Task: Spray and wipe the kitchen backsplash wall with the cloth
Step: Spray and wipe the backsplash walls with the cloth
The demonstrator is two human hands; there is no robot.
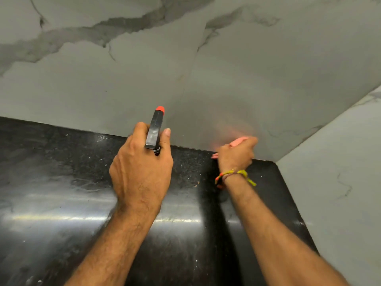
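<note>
My left hand grips a spray bottle's black trigger head; its orange nozzle tip points at the grey marble backsplash wall. The bottle's body is hidden under the hand. To the right, my right hand holds a pink cloth low against the wall, just above the seam with the countertop. The cloth is blurred and mostly hidden by the fingers.
A glossy black speckled countertop runs under both arms and meets the wall along a straight seam. A second grey marble wall closes the corner on the right. A coloured thread band circles my right wrist.
</note>
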